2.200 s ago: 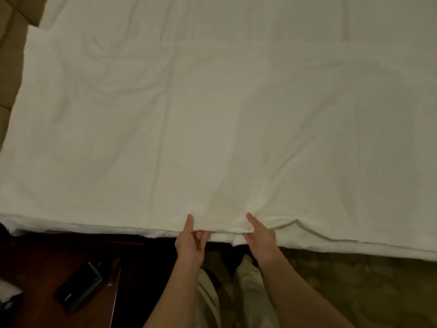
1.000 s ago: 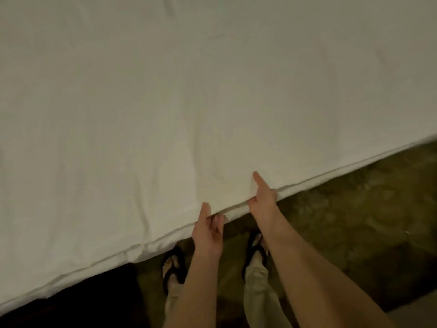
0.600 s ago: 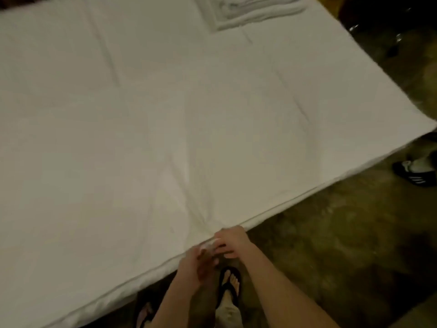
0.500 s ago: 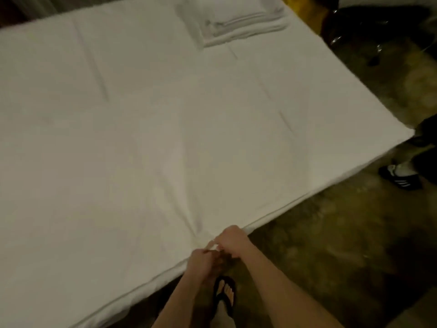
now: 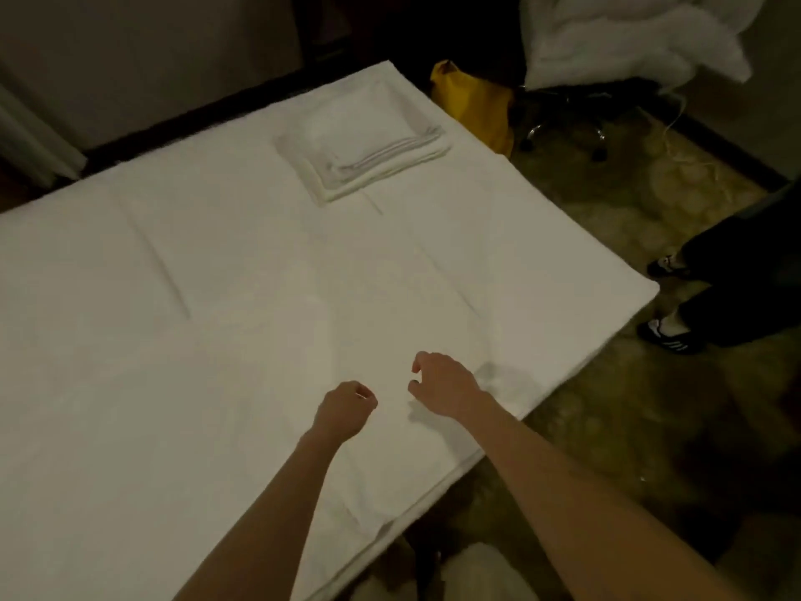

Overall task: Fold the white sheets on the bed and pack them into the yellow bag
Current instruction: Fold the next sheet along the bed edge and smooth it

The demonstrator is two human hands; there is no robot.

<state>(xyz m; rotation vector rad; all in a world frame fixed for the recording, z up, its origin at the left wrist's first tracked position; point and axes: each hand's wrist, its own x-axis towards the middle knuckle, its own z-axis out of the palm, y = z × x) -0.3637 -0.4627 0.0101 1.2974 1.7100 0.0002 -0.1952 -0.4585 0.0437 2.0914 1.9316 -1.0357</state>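
Note:
A large white sheet [image 5: 242, 349] lies spread flat over the bed, with creases running across it. A stack of folded white sheets [image 5: 364, 145] sits on the bed's far right part. The yellow bag [image 5: 472, 106] stands on the floor just beyond that far right corner, partly hidden by the bed. My left hand [image 5: 344, 409] hovers over the sheet near the front edge, its fingers curled into a fist with nothing seen in it. Just to its right, my right hand [image 5: 442, 383] hangs above the sheet with loosely curled fingers, thumb and forefinger apart.
A heap of white bedding [image 5: 628, 41] lies on a wheeled chair [image 5: 563, 123] at the back right. Another person's legs and striped shoes [image 5: 667, 336] stand by the bed's right corner. Patterned carpet [image 5: 607, 427] runs along the right side. A dark wall borders the bed's far side.
Both hands have let go of the sheet's front edge and moved forward over the sheet, now apart. The view has lifted, showing the folded stack, the yellow bag and the chair.

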